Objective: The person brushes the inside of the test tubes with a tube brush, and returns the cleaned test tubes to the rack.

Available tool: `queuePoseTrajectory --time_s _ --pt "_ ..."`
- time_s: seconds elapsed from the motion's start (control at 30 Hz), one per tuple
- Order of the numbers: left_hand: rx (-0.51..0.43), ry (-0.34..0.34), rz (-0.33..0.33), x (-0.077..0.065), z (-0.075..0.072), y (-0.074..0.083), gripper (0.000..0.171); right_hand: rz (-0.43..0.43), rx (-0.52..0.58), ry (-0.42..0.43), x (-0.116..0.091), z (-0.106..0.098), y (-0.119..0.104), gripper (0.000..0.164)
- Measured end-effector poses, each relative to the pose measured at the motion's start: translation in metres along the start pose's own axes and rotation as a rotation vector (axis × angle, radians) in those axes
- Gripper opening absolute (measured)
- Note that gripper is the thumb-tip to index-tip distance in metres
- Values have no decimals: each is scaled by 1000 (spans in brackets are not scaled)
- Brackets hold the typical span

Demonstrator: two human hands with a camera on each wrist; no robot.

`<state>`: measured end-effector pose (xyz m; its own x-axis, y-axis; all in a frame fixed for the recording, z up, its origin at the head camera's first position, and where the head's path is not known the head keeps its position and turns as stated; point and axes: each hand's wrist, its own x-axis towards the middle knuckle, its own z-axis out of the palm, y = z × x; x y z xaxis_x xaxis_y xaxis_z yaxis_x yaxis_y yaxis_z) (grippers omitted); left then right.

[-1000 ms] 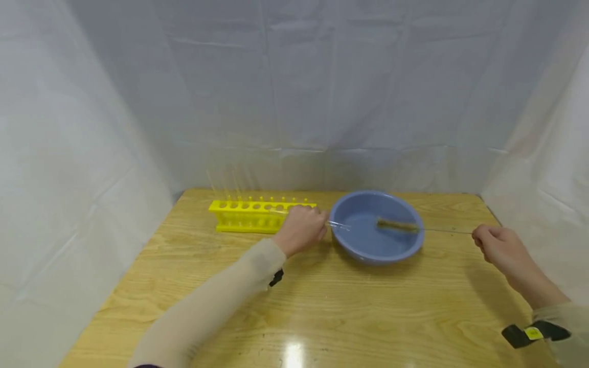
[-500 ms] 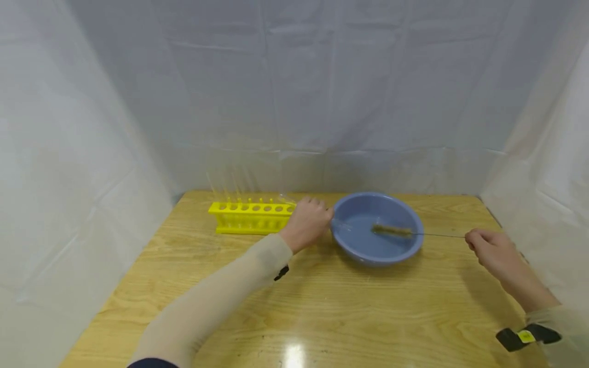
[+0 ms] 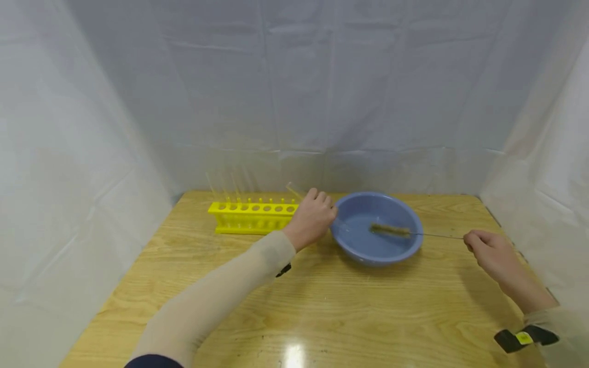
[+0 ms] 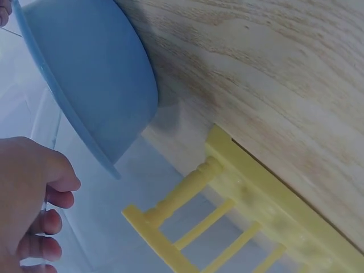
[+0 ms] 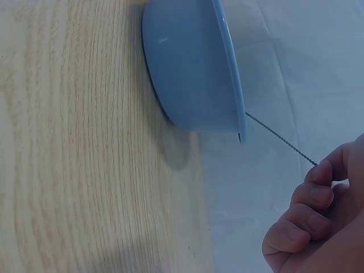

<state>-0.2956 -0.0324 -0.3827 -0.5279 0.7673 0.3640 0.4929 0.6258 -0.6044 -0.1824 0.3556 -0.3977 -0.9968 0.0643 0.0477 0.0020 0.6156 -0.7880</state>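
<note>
My left hand (image 3: 313, 217) grips a clear glass test tube (image 3: 295, 191) beside the blue basin's left rim. The tube tilts, its near-rack end raised and its other end reaching over the basin (image 3: 378, 259). In the left wrist view the fingers of that hand (image 4: 28, 199) curl round the faint glass. My right hand (image 3: 491, 254) pinches the twisted wire handle (image 5: 281, 138) of a test tube brush (image 3: 391, 230). The brush's brownish bristle head lies within the basin's outline, its wire crossing the right rim. Brush head and tube are apart.
A yellow test tube rack (image 3: 248, 230) stands left of the basin, partly behind my left hand. Several clear tubes (image 3: 234, 183) lean upright in its left end. Pale sheeting (image 3: 368, 102) hangs behind the wooden table (image 3: 368, 317) and at both sides.
My left hand has shifted slightly right and up, and the test tube now tilts more steeply. My right hand and the brush have moved a little to the left.
</note>
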Motion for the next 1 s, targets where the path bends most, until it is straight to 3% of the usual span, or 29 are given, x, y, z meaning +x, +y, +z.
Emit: queuePoseTrajectory --time_s 0.5,0.7,0.83,1.0 --pt "147 -21 94 6 -9 4 25 0 -7 -20 -2 2 1 47" --pt "163 -19 107 9 -12 4 24 5 -13 -24 -2 1 1 48" --pt "57 -40 37 9 -11 4 22 1 -8 -26 -2 1 3 48" --pt "-147 -85 -133 7 -8 2 21 1 -8 -29 -1 2 5 48"
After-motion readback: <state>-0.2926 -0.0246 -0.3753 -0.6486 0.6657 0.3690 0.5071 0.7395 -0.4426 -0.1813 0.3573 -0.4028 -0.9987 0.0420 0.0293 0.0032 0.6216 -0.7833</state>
